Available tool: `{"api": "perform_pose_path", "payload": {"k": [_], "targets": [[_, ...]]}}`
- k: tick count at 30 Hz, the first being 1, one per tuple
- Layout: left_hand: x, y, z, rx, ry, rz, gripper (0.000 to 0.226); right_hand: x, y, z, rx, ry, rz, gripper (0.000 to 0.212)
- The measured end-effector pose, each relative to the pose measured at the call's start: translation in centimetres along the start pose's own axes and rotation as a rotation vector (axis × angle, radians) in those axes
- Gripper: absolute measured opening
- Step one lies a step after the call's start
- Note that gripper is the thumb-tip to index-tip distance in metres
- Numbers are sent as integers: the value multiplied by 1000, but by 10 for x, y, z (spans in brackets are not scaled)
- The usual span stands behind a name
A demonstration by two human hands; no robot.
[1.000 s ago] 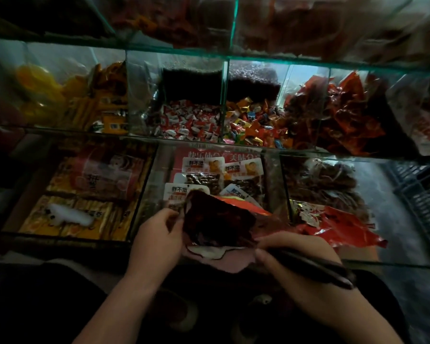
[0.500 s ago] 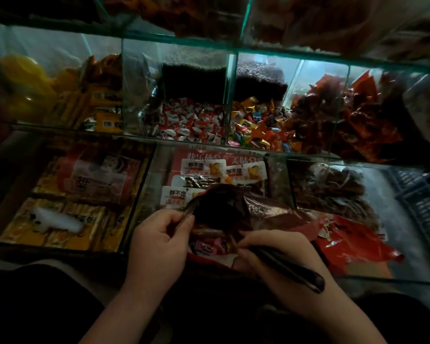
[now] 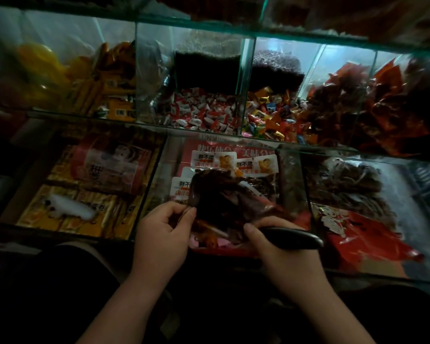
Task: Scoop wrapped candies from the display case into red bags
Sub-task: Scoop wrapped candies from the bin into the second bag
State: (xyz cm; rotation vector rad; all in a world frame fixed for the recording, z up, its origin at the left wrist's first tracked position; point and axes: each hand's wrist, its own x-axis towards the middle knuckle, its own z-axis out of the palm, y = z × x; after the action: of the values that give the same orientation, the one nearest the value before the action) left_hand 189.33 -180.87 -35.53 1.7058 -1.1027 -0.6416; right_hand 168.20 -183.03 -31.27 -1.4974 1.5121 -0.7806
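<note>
Left hand (image 3: 163,234) nearest, thumb and forefinger pinching the near-left rim of the red bag (image 3: 216,202). Right hand (image 3: 281,249) has its fingers curled round the black handle of the scoop (image 3: 296,238). Its thumb sits at the bag's right edge, can't tell if it also pins the film. The scoop's bowl is not visible.

The bag is held up between the two hands, just over the front of the glass counter (image 3: 382,276), with its mouth crumpled and half open. A few wrapped pieces (image 3: 209,240) show low inside it.

Handling, as a judgement: thin crinkly film, very light, floppy and slippery, so it won't hold its mouth open alone. Take it at the rim on two opposite sides and pull apart. Support the bottom once it is loaded. The candies are small, hard and slidey, and will spill off a tilted scoop.

Spare red bags (image 3: 363,234) lie on the counter just right of the right hand. Snack packs (image 3: 224,158) sit under the glass behind the bag. Further back in the display case (image 3: 243,83) are red-and-white candies (image 3: 201,115) and, in the next compartment to the right, mixed coloured candies (image 3: 271,120).

Versus 1.0 s ago, the bag mouth was spread wide toward the camera and is now bunched and more upright. Versus 0.5 s ago, little has changed. The left pinch and the scoop grip are the same, and the hands sit slightly closer together.
</note>
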Motion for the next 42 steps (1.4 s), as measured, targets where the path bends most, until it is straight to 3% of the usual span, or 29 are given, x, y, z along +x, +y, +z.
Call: {"api": "perform_pose_path", "payload": {"k": [3,6,12,18,21,29,34,38,42], "targets": [[-2,0,0,-16,-2,-11,19,-1,-1,-1,162,160,148,14],[-1,-4,-2,19,20,25,20,-1,-6,-11,232,239,154,18],[-3,-2,-1,117,24,120,22,-4,-7,-25,498,26,335,14],[-7,4,0,151,38,156,23,-7,0,-40,118,135,15,18],[-9,8,4,135,31,164,26,-8,2,-37,191,113,-4,19],[-8,16,-3,167,91,136,27,-1,11,-45,575,270,235,31],[-11,35,-7,280,169,396,24,-6,6,-48,577,251,145,25],[-14,49,4,235,38,423,21,-14,-7,-58,559,223,120,28],[-15,53,21,418,-242,229,53,-30,-29,-63,581,216,57,33]]}}
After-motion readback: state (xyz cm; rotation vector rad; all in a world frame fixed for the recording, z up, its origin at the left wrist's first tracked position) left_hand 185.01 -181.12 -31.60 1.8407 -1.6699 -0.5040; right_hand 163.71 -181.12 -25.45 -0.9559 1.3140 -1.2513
